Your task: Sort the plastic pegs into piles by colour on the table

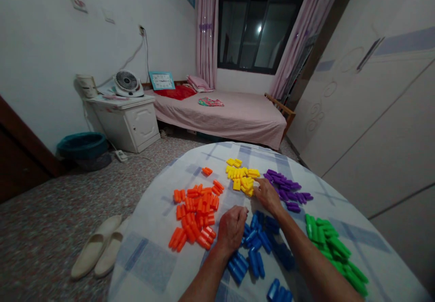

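1. Right now the right hand (268, 196) is reaching forward, its fingertips touching the near edge of the yellow pieces (242, 177); whether it is pinching one or only pressing on it, I cannot tell, since the fingers are hiding the contact.
2. Nearer the body, the left hand (231, 228) is curling into a loose fist, knuckles up, resting between the orange pieces (195, 216) on its left and the blue pieces (256, 247) on its right; whatever it may be holding is hidden inside the palm.
3. Judging from this, the right forearm is crossing directly over the blue heap, so a sweep or a dragging wrist could be scattering blue pieces toward the purple pieces (287, 188) just right of the right hand, mixing the colours.
4. Likewise the small, smooth pieces are looking prone to rolling, and the green pieces (335, 247), lying to the right of the right forearm, are sitting near the table's edge, where a nudge could be sending some to the floor.
5. Underneath, a checked tablecloth (152, 256) is covering the round table; a tug on the loose cloth could be shifting every heap.
6. Beyond the hands, a bed (238, 114) is standing under a dark window (261, 25); left of it a cabinet (131, 123) is carrying a fan (126, 82), with slippers (98, 247) lying on the floor left of the left hand.
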A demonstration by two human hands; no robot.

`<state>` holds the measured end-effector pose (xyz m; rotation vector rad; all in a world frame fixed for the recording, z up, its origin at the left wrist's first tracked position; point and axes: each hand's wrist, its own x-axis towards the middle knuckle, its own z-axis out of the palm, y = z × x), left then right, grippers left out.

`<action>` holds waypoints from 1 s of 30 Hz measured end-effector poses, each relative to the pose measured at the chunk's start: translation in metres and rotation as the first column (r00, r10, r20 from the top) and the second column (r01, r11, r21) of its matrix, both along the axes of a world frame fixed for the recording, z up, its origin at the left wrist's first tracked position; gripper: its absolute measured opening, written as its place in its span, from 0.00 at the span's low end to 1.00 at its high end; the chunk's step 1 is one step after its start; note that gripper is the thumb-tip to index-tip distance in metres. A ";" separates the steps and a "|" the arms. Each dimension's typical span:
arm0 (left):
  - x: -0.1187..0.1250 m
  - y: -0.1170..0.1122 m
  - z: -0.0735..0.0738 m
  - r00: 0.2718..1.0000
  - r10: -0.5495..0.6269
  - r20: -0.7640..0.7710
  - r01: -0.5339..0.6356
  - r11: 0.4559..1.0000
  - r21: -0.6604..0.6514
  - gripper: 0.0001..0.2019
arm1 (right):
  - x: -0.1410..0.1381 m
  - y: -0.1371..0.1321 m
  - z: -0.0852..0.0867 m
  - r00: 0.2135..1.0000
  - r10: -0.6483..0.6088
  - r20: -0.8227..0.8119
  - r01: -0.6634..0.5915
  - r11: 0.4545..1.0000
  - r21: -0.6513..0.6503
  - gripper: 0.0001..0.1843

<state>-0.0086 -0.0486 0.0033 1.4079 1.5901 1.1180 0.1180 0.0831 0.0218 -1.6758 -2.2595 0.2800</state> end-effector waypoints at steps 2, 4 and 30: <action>0.000 0.000 0.001 1.000 0.000 -0.025 0.000 1.000 0.001 0.24 | 0.015 -0.016 0.003 0.995 0.010 -0.096 -0.007 1.000 0.027 0.24; 0.000 -0.001 0.004 0.998 -0.002 -0.059 0.002 1.000 -0.001 0.24 | 0.034 -0.039 0.004 0.980 0.031 -0.196 -0.022 0.999 0.048 0.24; -0.006 -0.002 0.004 0.999 -0.032 0.004 0.032 0.996 0.082 0.25 | 0.020 -0.173 -0.044 0.978 -0.017 -0.207 0.033 0.997 0.072 0.46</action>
